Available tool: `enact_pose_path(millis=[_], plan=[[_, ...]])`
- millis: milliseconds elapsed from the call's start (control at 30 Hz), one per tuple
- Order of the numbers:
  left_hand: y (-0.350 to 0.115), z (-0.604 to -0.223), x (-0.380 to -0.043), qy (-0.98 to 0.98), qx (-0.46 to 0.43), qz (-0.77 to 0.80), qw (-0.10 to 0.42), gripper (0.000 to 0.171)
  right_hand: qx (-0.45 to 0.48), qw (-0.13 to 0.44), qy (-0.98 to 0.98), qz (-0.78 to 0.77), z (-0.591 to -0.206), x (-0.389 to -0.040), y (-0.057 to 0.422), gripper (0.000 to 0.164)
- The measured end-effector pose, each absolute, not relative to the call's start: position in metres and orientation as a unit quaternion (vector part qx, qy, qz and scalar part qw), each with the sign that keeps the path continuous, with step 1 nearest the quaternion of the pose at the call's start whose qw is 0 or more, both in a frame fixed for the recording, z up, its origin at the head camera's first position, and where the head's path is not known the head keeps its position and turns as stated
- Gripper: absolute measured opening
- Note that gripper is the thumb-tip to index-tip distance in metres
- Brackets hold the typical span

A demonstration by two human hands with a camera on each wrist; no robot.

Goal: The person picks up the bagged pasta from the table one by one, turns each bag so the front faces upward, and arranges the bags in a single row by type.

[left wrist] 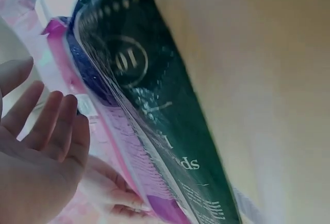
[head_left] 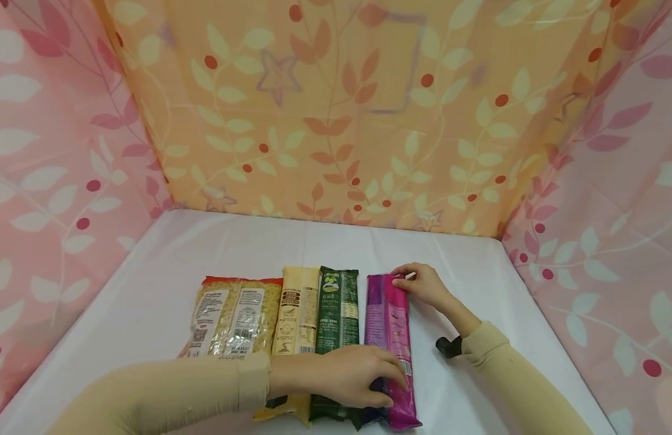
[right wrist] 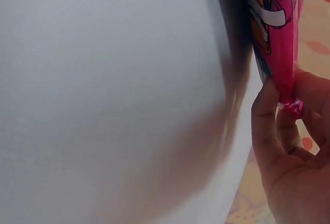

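Note:
A long pink and purple packet [head_left: 389, 326] lies at the right end of a row of packets. My right hand [head_left: 425, 287] pinches its far right corner between thumb and fingers, and the right wrist view shows the crimped pink end [right wrist: 286, 85] in that grip. Over the packet's near end hovers my left hand [head_left: 357, 373], its fingers loosely bent; in the left wrist view they stand apart from the wrapper. Beside it lies a dark green Olivoila packet [head_left: 336, 308], partly hidden under my left hand.
Left of the green packet are a pale yellow packet [head_left: 302, 302] and a clear bag [head_left: 246, 302] of small yellowish pieces with a red top edge. My left forearm covers their near ends. Patterned cloth walls [head_left: 336, 151] enclose the white table [head_left: 249, 241] at the back and sides.

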State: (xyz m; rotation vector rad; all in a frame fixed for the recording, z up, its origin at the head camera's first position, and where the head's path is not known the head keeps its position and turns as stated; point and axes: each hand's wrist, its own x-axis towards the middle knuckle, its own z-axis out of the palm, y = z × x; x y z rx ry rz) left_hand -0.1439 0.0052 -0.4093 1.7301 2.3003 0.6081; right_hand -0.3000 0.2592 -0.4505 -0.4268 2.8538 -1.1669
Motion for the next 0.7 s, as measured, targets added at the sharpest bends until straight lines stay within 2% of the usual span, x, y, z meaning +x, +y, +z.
enact_pose_path(millis=[233,500,700], plan=[[0.023,-0.413,-0.154,0.771,0.610,0.153,0.106,0.033,-0.122,0.032,0.905,-0.407,-0.443,-0.300,0.253,0.024],[0.037,-0.416,-0.159,0.767,0.632,0.085,0.073,0.038,-0.114,0.038,0.909,-0.400,-0.439,-0.301,0.250,0.023],[0.040,-0.419,-0.161,0.763,0.640,0.068,0.059,0.035,-0.109,0.045,0.913,-0.391,-0.435,-0.302,0.249,0.024]])
